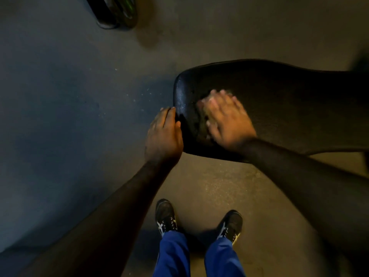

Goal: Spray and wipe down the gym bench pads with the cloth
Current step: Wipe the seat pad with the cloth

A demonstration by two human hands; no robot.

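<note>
1. The pad (279, 108) is a long black cushion whose long axis runs from its rounded end, just in front of the person, away to the right edge of view; most of its length lies to the right of both hands
2. The right hand (225, 118) lies flat on top of the pad near that rounded end, fingers spread and pressing down on the cloth (202, 121), a dull yellowish wad that shows only at the fingers' left side; the hand is blurred, so I cannot tell whether any fingers curl round the cloth
3. The left hand (163, 134) is at the rounded end itself, fingers and thumb wrapped over the edge as if steadying it; it holds nothing else
4. The right hand is the nearer one to the uncovered stretch, so I would judge the coming strokes must carry the cloth rightward along the long axis, while the left hand stays put as the brace
5. The pad's surface looks wet and glossy around the rounded end, with droplets catching the light, and duller farther right
6. No spray bottle is in view
7. The floor (79, 96) is dark and speckled, the light dim; the person's shoes (165, 216) stand just below the pad, and a dark object (115, 13) with a green streak sits at the top edge, well apart
</note>
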